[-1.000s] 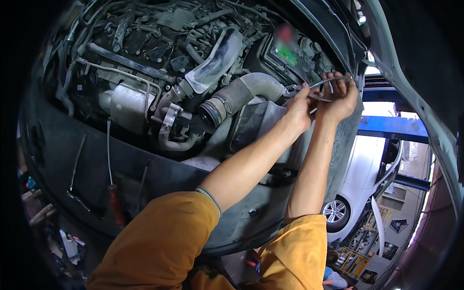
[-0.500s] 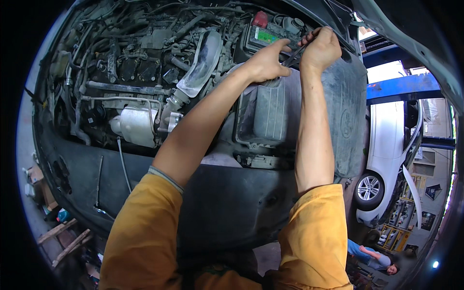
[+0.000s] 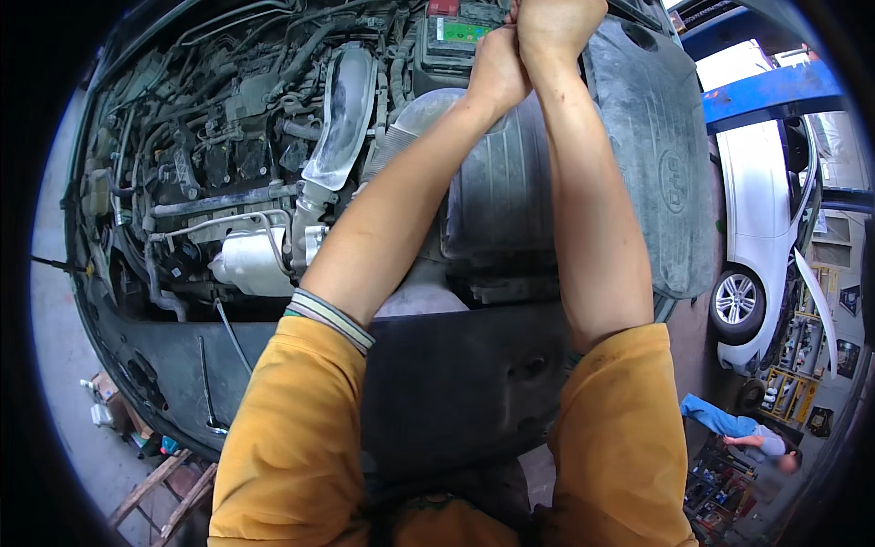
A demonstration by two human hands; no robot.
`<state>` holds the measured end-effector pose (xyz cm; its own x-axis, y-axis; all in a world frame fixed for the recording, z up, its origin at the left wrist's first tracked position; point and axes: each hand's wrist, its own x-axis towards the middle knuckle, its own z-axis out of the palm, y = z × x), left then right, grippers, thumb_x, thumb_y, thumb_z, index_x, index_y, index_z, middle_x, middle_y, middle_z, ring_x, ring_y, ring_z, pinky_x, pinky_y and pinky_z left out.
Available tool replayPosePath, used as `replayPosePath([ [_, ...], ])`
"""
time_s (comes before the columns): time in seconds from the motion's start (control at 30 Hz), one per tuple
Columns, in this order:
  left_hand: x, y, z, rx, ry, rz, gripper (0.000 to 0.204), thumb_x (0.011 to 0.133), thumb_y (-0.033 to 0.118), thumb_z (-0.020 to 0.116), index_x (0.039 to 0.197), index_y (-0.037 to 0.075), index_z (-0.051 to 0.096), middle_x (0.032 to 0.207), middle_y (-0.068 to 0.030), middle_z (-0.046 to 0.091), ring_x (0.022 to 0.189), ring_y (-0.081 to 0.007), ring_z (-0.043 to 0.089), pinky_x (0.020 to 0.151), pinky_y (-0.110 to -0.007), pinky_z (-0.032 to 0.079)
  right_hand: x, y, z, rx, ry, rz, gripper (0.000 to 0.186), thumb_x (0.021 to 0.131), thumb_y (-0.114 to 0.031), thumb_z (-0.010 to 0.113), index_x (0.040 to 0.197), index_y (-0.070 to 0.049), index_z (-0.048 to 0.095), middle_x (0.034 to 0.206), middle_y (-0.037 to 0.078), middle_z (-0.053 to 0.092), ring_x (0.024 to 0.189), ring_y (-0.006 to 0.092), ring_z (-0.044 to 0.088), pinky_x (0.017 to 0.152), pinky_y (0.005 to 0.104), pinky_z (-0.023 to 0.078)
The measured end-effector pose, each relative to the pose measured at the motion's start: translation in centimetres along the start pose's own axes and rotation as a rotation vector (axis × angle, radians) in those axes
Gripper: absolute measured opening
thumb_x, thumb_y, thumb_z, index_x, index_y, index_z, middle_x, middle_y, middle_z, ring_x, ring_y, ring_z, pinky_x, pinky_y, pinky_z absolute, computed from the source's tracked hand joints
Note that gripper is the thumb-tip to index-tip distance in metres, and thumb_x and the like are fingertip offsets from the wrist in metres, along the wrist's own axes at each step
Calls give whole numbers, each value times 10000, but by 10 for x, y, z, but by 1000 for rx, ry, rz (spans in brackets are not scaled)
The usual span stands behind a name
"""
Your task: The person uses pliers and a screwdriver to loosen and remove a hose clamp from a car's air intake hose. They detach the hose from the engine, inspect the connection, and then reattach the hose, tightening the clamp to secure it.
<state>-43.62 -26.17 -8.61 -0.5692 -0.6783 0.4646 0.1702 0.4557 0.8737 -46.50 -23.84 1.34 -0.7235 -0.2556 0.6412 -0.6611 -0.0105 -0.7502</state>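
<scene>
Both my hands reach to the far side of the engine bay, close together beside the battery point(image 3: 447, 66) with its green label and red terminal cover. My left hand point(image 3: 500, 71) is closed just right of the battery, over the far end of the black air filter box point(image 3: 506, 196). My right hand point(image 3: 562, 35) is closed at the upper edge of the picture, its wrist against the left hand. What the fingers hold is hidden behind the hands and cut off by the edge. A dark plastic cover point(image 3: 649, 155) lies right of my right forearm.
Left lie the dusty engine point(image 3: 228, 155), a silver duct point(image 3: 344, 118) and a metal heat shield point(image 3: 248, 260). A long-handled ratchet point(image 3: 208, 387) and a thin rod point(image 3: 232, 333) rest at the front panel point(image 3: 456, 383). Right stand a blue lift beam point(image 3: 775, 96), a white car point(image 3: 755, 182) and another person point(image 3: 743, 436).
My left hand has closed from spread fingers and come up against the right hand. The right hand, which pinched a thin dark piece, has moved up and left. The view has shifted.
</scene>
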Motion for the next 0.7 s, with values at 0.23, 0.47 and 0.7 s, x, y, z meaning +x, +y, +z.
replayPosePath([
  [0.23,-4,7,17,83,195,-41,249,871,217,658,1054,52,690,890,-265,698,886,-480,671,798,-544,537,-1,-3,-8,278,-60,245,468,1052,-312,565,662,-54,559,547,0,477,450,83,422,421,282,328],
  [0.47,-2,-13,10,62,86,30,318,824,227,724,1045,20,626,875,-277,696,880,-479,671,751,-529,533,-16,-6,-4,418,-39,331,383,1011,-312,582,793,0,621,716,51,602,601,126,571,565,271,456],
  [0.7,-4,-11,0,66,24,0,400,852,216,696,1199,26,630,905,-283,696,910,-492,666,786,-535,542,-7,-4,3,172,41,160,586,1050,-361,547,604,19,516,513,41,505,483,120,432,471,343,367],
])
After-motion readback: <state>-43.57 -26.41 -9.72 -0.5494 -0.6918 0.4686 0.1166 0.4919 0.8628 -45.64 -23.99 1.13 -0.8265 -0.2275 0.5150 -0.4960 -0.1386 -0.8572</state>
